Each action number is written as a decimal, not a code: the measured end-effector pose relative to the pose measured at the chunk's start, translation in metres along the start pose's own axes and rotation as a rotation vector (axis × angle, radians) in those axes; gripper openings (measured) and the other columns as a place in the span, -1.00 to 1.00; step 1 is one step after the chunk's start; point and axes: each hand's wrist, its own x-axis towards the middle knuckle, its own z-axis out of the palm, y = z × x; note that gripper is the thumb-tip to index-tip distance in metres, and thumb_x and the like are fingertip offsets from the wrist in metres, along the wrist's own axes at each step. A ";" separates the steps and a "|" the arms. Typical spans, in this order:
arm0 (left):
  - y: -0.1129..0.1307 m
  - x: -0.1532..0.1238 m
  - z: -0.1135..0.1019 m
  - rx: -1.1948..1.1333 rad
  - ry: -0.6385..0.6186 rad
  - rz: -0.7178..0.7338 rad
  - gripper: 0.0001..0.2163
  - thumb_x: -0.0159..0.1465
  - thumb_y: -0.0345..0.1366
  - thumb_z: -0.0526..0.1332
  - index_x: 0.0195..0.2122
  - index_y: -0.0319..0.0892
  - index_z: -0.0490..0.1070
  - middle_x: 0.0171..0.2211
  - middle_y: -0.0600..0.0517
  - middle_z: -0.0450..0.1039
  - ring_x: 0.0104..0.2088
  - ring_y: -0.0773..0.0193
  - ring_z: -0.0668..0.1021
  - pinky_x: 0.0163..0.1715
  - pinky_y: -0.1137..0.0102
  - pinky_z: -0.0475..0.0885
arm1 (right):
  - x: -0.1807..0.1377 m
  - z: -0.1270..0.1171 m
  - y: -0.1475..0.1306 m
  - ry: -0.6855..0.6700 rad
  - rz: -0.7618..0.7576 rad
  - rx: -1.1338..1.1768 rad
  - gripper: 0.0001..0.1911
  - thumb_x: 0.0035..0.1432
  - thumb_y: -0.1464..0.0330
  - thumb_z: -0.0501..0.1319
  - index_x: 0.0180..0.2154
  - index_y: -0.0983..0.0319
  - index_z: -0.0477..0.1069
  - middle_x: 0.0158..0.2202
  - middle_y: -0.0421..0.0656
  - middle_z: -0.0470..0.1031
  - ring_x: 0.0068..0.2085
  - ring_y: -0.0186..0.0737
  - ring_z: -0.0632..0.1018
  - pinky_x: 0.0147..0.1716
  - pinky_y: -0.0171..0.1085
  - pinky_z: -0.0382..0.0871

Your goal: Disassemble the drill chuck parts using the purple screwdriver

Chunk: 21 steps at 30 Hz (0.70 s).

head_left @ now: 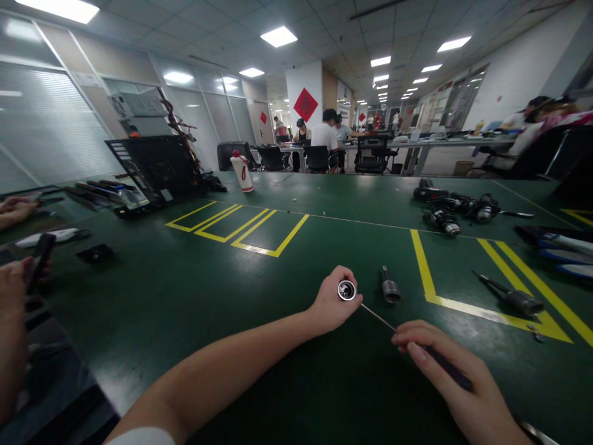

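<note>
My left hand (334,301) rests on the green table (194,296), its fingers closed round a small round silver part (346,290) with a dark opening that faces the camera. My right hand (456,377) is closed on the dark handle of a thin screwdriver (407,337). The screwdriver's fine metal shaft runs up-left and its tip reaches the silver part. A small dark cylindrical piece (390,287) stands on the table just right of the left hand.
Yellow tape outlines (241,230) mark the table. A black tool (509,296) lies at right, and dark flashlight-like parts (456,207) sit farther back. A white bottle (243,171) and an open black computer case (155,167) stand at back left. Another person's hand (13,321) is at the left edge.
</note>
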 end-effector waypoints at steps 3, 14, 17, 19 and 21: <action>0.005 -0.002 0.000 0.043 -0.008 -0.013 -0.80 0.11 -0.35 0.25 -0.33 -0.18 0.20 -0.36 0.10 0.27 -0.38 0.36 0.37 -0.39 0.44 0.32 | -0.001 0.000 0.002 0.097 -0.049 -0.057 -0.85 0.17 0.29 0.16 -0.25 0.10 0.48 -0.21 -0.14 0.53 -0.18 -0.16 0.58 -0.24 -0.31 0.52; 0.053 -0.037 0.023 0.059 -0.478 0.272 -0.32 0.05 -0.52 0.16 0.16 -0.21 -0.16 -0.02 -0.18 0.27 -0.07 0.11 0.42 -0.05 0.22 0.33 | 0.002 -0.002 -0.003 0.124 -0.333 -0.257 -0.69 0.02 0.31 0.30 -0.16 0.11 0.32 -0.18 -0.12 0.48 -0.21 -0.10 0.56 -0.29 -0.22 0.51; 0.049 -0.037 0.024 0.072 -0.437 0.296 -0.19 0.04 -0.51 0.18 0.23 -0.21 -0.31 0.00 -0.20 0.25 -0.02 0.06 0.41 0.00 0.17 0.30 | 0.001 -0.003 -0.003 0.016 -0.402 -0.291 -0.71 0.06 0.38 0.27 -0.14 0.11 0.31 -0.17 -0.12 0.49 -0.17 -0.11 0.54 -0.24 -0.20 0.49; 0.046 -0.034 0.024 0.088 -0.424 0.311 -0.16 0.04 -0.50 0.19 0.26 -0.18 -0.34 0.01 -0.18 0.25 0.01 0.05 0.39 0.04 0.15 0.28 | 0.001 -0.004 -0.005 -0.011 -0.437 -0.312 -0.73 0.09 0.42 0.24 -0.14 0.11 0.31 -0.17 -0.12 0.49 -0.16 -0.12 0.54 -0.23 -0.20 0.48; 0.043 -0.030 0.022 0.122 -0.383 0.332 -0.14 0.05 -0.46 0.23 0.27 -0.13 -0.32 0.05 -0.17 0.22 0.07 0.02 0.35 0.09 0.11 0.23 | 0.003 -0.009 -0.007 0.027 -0.466 -0.338 -0.75 0.10 0.42 0.22 -0.14 0.12 0.33 -0.16 -0.11 0.48 -0.16 -0.11 0.54 -0.22 -0.18 0.47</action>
